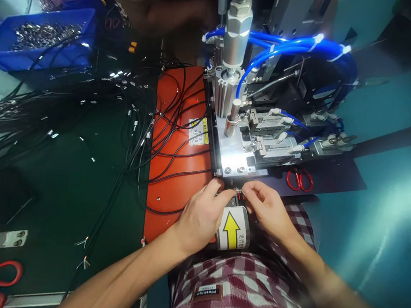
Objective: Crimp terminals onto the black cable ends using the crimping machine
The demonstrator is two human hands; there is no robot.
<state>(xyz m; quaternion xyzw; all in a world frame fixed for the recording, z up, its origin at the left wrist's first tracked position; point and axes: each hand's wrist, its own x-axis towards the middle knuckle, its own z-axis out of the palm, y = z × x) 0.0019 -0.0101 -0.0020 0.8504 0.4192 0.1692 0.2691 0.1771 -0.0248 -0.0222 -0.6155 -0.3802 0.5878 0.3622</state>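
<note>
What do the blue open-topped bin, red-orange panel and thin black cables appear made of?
Bin: probably plastic, smooth and evenly coloured. Panel: likely satin painted metal, with small screws; plastic possible. Cables: apparently plastic or rubber sheathing, bending in loops.

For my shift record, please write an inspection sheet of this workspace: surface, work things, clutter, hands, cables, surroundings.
Surface: dark green tabletop beside a red panel.
Work things: tiny wires beside the machine, details unclear.
Clutter: red-handled scissors right, red handles lower left.
Hands: left hand and right hand meet at the wires, grip partly hidden.
Cables: black cables strewn across tabletop and panel; blue tubes above the machine.
Surroundings: blue bin of metal parts, upper left.
</note>
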